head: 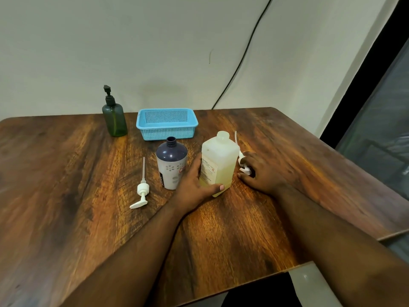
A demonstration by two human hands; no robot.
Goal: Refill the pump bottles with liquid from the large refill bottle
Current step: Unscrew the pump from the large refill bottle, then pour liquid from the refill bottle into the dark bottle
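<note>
Head view puts the large refill bottle (218, 162) upright near the middle of the wooden table (66, 173), its cap off and pale yellow liquid filling its lower part. A left hand (197, 187) is wrapped around its lower half, thumb across the front near the base and fingers behind, so it is grasping the bottle. Just to the right, the right hand (261, 171) rests on the table over a white pump (243, 165) whose thin tube pokes up behind the bottle; the fingers curl around it, but whether they grip it or only lie on it I cannot tell. Touching or nearly touching the left hand on the other side stands a dark-topped pump bottle (171, 165), open at the neck, with its own white pump head (141, 191) lying flat on the table to its left. Farther back sit an empty blue basket (167, 124) and a green pump bottle (114, 118) with its black pump screwed on. Judging by the two open necks, the pouring step looks about to start. That next move calls for lifting the refill bottle, tipping it slowly over the narrow dark neck, and steadying the smaller bottle so nothing spills on the wood.
</note>
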